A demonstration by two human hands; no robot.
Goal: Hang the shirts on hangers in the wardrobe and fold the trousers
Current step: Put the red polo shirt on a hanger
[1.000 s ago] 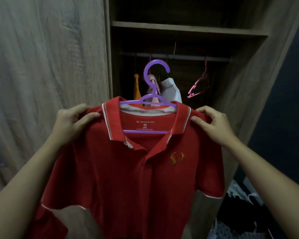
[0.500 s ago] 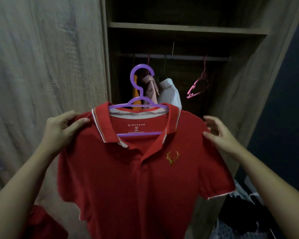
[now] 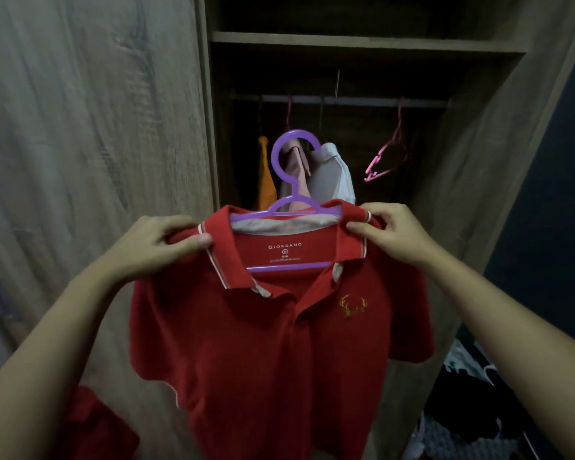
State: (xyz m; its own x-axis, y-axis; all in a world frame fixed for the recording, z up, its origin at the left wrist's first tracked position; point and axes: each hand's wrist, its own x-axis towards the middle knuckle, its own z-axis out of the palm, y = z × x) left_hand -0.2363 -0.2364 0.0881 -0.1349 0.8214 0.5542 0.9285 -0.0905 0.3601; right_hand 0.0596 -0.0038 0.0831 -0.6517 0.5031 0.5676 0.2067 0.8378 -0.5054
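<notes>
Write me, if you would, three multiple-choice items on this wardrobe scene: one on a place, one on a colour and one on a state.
1. Where is the empty pink hanger?
A) on the rail, right of the hung clothes
B) on the shelf
C) on the floor

2. What colour is the hanger inside the red polo shirt?
A) green
B) purple
C) white

3. What are the left hand and right hand doing?
A) hanging idle
B) both gripping the hook
C) each pinching the shirt at the collar

Answers:
1 A: its hook sits over the rail.
2 B: a purple hook and bar show at the neck.
3 C: the fingers on each side close on the collar.
</notes>
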